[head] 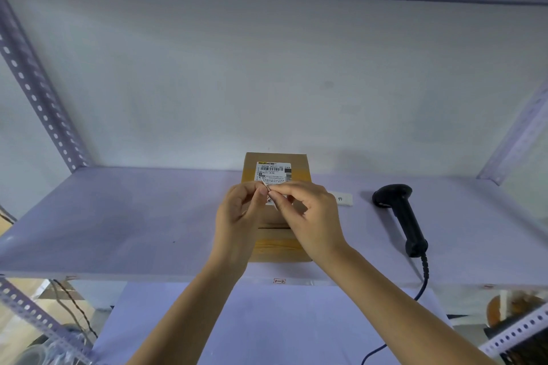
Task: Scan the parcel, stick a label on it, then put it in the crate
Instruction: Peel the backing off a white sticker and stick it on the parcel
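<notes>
A brown cardboard parcel [277,243] lies on the pale shelf [133,216], with a white printed shipping label [273,170] on its far end. Both hands hover just above the parcel's middle. My left hand [237,213] and my right hand [311,213] pinch the same small white label [268,200] between thumbs and fingertips; the edge of it sticks up between them. The hands hide most of this label and the parcel's centre. No crate is in view.
A black handheld barcode scanner [403,213] lies on the shelf to the right, its cable hanging over the front edge. Between it and the parcel sits a small white paper slip [344,198]. Perforated metal uprights [35,98] frame the shelf at both sides.
</notes>
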`<state>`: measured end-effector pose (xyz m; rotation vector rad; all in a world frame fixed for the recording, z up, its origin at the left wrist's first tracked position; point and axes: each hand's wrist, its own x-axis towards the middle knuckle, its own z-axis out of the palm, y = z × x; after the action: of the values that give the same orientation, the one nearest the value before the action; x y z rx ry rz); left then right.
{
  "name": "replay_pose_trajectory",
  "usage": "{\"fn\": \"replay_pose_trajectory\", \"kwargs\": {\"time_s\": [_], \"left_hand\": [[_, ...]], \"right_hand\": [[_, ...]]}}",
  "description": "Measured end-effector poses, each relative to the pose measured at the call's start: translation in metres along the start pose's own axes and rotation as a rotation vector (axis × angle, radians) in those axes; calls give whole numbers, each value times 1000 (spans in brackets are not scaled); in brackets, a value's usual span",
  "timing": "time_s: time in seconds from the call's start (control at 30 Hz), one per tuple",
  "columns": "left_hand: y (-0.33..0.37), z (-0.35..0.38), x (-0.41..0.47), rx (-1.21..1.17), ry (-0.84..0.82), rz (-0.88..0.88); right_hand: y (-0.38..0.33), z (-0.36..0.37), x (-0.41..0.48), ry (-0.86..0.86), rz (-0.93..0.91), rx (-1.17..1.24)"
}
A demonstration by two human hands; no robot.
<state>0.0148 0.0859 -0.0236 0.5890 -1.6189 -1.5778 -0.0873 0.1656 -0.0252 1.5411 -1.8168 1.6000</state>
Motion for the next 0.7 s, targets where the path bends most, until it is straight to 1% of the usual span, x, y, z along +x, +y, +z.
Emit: {"fn": "replay_pose_trajectory", "kwargs": {"time_s": [0.07,0.2,0.47,0.7], "left_hand": [[1,0,-2,-66,-16,-32],[5,-1,-5,-100,-24,-19],[6,-1,-5,-101,9,-2],[5,0,-5,-88,-22,12]], "right_hand": [[0,-1,2,0,-35,-13],[6,-1,2,-14,-109,-97],[9,3,-5,32,-116,-182],[6,1,-5,44,-115,-216]]}}
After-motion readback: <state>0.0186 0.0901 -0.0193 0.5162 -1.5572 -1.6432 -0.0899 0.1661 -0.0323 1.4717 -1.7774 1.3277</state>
